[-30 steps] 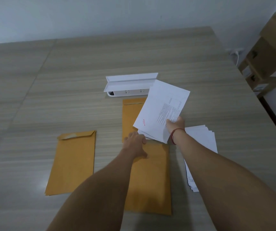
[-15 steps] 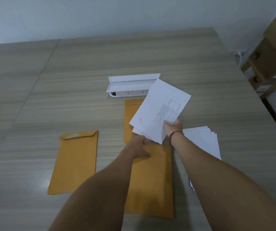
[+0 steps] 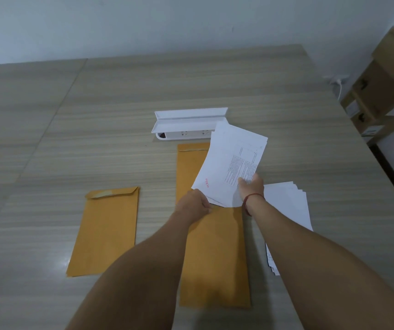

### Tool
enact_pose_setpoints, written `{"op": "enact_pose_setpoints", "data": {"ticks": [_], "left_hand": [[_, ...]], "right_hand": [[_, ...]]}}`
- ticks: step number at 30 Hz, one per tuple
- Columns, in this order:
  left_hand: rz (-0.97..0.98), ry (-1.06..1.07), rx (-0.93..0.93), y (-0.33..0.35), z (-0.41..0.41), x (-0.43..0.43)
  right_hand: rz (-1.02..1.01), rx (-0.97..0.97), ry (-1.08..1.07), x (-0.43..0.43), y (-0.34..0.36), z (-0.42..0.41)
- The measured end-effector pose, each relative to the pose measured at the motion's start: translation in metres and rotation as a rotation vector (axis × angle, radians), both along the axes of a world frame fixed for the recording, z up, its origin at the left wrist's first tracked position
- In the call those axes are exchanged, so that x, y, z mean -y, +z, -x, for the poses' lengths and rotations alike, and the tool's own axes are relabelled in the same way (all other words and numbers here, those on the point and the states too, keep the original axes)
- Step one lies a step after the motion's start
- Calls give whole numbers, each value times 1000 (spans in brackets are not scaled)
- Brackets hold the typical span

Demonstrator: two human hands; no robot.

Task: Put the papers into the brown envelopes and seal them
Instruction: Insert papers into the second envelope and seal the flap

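Lower now than before, the papers [image 3: 227, 167] my right hand [image 3: 250, 188] pinches have their bottom edge at the mouth of the brown envelope [image 3: 215, 258] on the table [image 3: 72, 163], whose top my left hand [image 3: 194, 204] grips.

Right hand [image 3: 250, 188] holding white papers [image 3: 229, 163] at the brown envelope [image 3: 215, 258] mouth, left hand [image 3: 194, 204] gripping its top edge, wooden table [image 3: 96, 115]

We have a single view, worn on the head. We look forward and down across the table [image 3: 119, 110] to the wall [image 3: 143, 25] behind it. The left hand [image 3: 193, 204] and right hand [image 3: 251, 187] sit close, mid-frame; the wide lens catches boxes [image 3: 386, 91] far right.
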State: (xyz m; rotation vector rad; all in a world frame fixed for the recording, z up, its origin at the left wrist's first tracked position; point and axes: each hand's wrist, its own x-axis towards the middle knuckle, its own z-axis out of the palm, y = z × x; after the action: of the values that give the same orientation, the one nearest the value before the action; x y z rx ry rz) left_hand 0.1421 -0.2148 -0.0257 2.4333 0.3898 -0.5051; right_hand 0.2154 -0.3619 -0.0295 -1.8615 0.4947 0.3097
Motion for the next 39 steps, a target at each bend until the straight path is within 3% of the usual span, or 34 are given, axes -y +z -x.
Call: {"op": "enact_pose_setpoints", "data": {"ticks": [7,17,23,29,36,39], "left_hand": [[-214,-138,142,4,-4,5],[-142,-21,202,-3,-2,5],[-140,-49,177,-2,-2,3],[-112,-34,166,-6,-1,-1],[-47,4,188,-8,-4,-1],[-36,-28,181,-8,-3,-1]], "right_hand": [[91,12,153,-2,4,3],[341,-26,366,4,-2,8],[292,105,350,2,2,-3],[542,58,507,5,1,0],[506,21,614,7,-1,1],[377,83,485,4,4,1]]}}
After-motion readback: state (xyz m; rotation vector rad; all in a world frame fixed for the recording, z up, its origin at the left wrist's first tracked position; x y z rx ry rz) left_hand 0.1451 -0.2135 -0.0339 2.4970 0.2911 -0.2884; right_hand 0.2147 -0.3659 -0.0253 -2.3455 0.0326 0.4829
